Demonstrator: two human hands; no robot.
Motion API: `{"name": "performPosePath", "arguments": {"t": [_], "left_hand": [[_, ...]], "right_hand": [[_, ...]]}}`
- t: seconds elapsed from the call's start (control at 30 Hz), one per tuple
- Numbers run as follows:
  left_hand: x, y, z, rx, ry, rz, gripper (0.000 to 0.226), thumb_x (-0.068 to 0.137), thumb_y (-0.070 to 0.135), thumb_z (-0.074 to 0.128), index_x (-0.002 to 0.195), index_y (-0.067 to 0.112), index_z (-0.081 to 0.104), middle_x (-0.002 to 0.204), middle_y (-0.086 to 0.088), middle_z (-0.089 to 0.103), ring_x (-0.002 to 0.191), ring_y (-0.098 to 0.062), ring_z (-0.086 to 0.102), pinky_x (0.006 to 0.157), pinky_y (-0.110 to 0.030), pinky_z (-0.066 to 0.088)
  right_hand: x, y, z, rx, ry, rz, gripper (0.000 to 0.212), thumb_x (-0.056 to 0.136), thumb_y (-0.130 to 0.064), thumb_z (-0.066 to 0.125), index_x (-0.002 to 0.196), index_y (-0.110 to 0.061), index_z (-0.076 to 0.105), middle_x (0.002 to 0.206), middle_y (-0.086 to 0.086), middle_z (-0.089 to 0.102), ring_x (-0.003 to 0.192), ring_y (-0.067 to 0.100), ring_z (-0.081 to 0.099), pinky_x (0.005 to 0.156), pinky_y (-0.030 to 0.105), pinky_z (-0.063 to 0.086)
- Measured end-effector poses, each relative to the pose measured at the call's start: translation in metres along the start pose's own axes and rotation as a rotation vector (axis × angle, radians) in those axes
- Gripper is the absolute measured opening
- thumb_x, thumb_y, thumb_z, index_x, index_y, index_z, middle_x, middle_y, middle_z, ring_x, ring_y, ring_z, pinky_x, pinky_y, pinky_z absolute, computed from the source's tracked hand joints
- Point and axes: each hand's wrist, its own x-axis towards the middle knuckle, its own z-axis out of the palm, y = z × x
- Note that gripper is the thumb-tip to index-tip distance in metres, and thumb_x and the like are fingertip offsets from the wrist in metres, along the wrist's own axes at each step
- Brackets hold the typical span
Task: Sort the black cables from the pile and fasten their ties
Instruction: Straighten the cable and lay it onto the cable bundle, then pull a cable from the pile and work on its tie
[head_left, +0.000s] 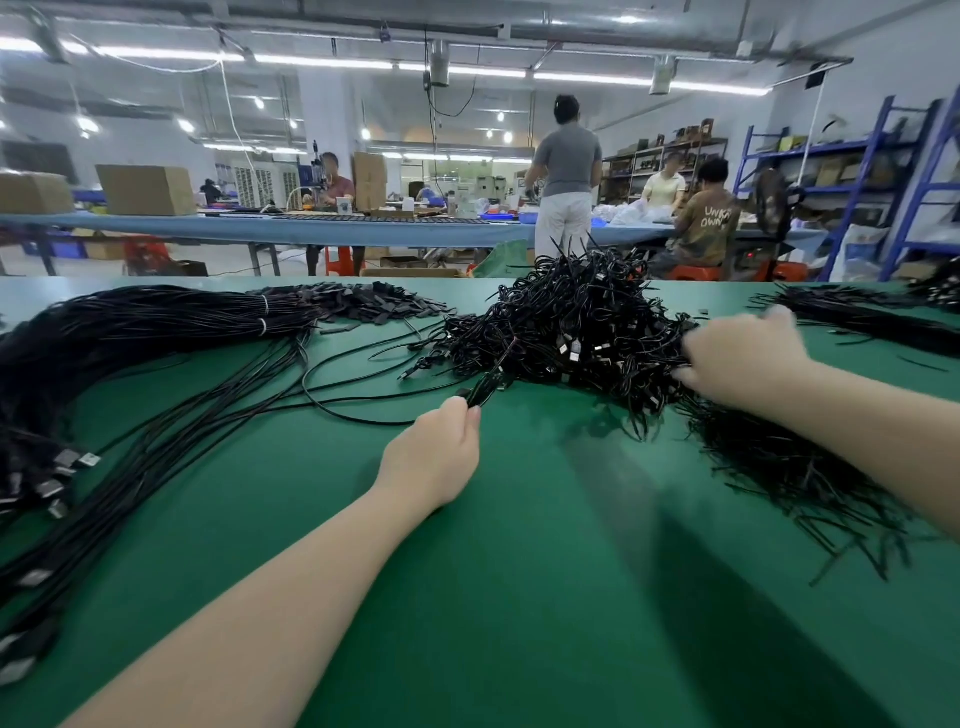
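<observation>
A big green table (519, 597) carries long black cables (156, 332) banded at the left, seemingly sorted, while a tall tangled pile (566, 322) in the middle looks mostly undone. The left hand (436, 452) pinches one cable end (483, 389) at the pile's near edge; the right hand (743, 353), blurred, reaches into the pile, grip unclear. Loose ties (795, 473) lie spread at the right; no bins in sight.

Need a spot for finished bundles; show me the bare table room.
Bare green table lies near the edge, between the long cables and loose ties. Around the tangled pile and both hands it is crowded.
</observation>
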Motion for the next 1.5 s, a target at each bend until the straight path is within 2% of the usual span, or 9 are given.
{"name": "performPosePath", "arguments": {"t": [0.1,0.27,0.43,0.93,1.07,1.17,1.23,1.37,1.5], "left_hand": [[0.003,-0.001,0.002,-0.090,-0.002,-0.039,0.039,0.103,0.039,0.025,0.071,0.017,0.029,0.070,-0.002,0.049,0.060,-0.021,0.042,0.055,-0.034,0.031],[0.008,-0.008,0.002,-0.332,-0.020,-0.125,0.038,0.102,0.038,0.029,0.076,0.011,0.036,0.078,-0.010,0.055,0.070,-0.028,0.048,0.077,-0.046,0.047],[0.009,-0.010,0.004,-0.317,-0.038,-0.130,0.038,0.102,0.040,0.028,0.080,0.011,0.039,0.074,-0.004,0.049,0.065,-0.023,0.041,0.065,-0.037,0.037],[0.013,-0.014,0.006,-0.520,-0.078,-0.183,0.036,0.100,0.042,0.030,0.077,0.016,0.040,0.065,0.004,0.046,0.061,-0.022,0.044,0.068,-0.036,0.040],[0.015,-0.015,0.006,-0.533,-0.091,-0.180,0.036,0.101,0.042,0.030,0.079,0.016,0.040,0.070,0.001,0.045,0.067,-0.022,0.041,0.069,-0.037,0.038],[0.015,-0.013,0.005,-0.525,-0.068,-0.154,0.036,0.102,0.042,0.030,0.081,0.014,0.035,0.077,-0.005,0.043,0.070,-0.021,0.040,0.068,-0.038,0.038],[0.014,-0.011,0.004,-0.450,-0.046,-0.107,0.037,0.102,0.042,0.031,0.077,0.014,0.032,0.074,-0.004,0.043,0.066,-0.021,0.039,0.065,-0.039,0.038],[0.010,-0.008,0.004,-0.271,-0.057,-0.024,0.034,0.102,0.039,0.034,0.075,0.020,0.031,0.071,-0.001,0.049,0.064,-0.023,0.044,0.061,-0.038,0.033],[0.009,-0.008,0.005,-0.208,-0.064,0.020,0.033,0.102,0.043,0.034,0.076,0.022,0.033,0.071,0.002,0.050,0.063,-0.022,0.047,0.057,-0.038,0.033]], "right_hand": [[-0.008,0.030,0.024,0.018,-0.234,0.126,0.039,0.089,-0.054,0.054,0.068,-0.022,0.048,0.072,-0.008,0.053,0.074,0.017,0.056,0.074,0.031,0.039],[-0.017,0.038,0.043,0.076,-0.194,0.142,0.026,0.088,-0.048,0.062,0.088,-0.024,0.071,0.078,-0.007,0.065,0.072,0.017,0.064,0.057,0.025,0.044],[-0.013,0.035,0.043,0.115,-0.177,0.168,0.017,0.083,-0.045,0.070,0.085,-0.028,0.073,0.078,-0.006,0.066,0.073,0.019,0.065,0.057,0.025,0.045],[0.002,0.024,0.030,0.404,-0.134,0.384,0.017,0.084,-0.029,0.067,0.090,-0.013,0.072,0.083,0.005,0.065,0.074,0.025,0.061,0.061,0.028,0.046],[0.001,0.001,0.011,0.880,0.215,0.205,0.012,0.085,-0.027,0.071,0.089,-0.016,0.076,0.073,0.000,0.067,0.068,0.019,0.061,0.063,0.027,0.046],[-0.012,-0.043,-0.014,1.243,0.247,-0.005,0.007,0.080,-0.027,0.076,0.081,-0.029,0.069,0.071,-0.008,0.071,0.061,0.007,0.066,0.054,0.019,0.051],[-0.016,-0.075,-0.020,1.288,0.238,-0.119,0.010,0.079,-0.027,0.077,0.077,-0.031,0.069,0.070,-0.009,0.072,0.061,0.005,0.067,0.050,0.016,0.049],[-0.024,-0.122,-0.022,1.229,0.306,-0.316,0.003,0.080,-0.020,0.076,0.081,-0.019,0.073,0.072,-0.014,0.067,0.065,-0.003,0.060,0.064,0.006,0.044],[-0.027,-0.140,-0.021,1.250,0.264,-0.359,0.001,0.082,-0.019,0.073,0.083,-0.019,0.072,0.076,-0.012,0.068,0.071,0.004,0.062,0.071,0.015,0.050]]}}
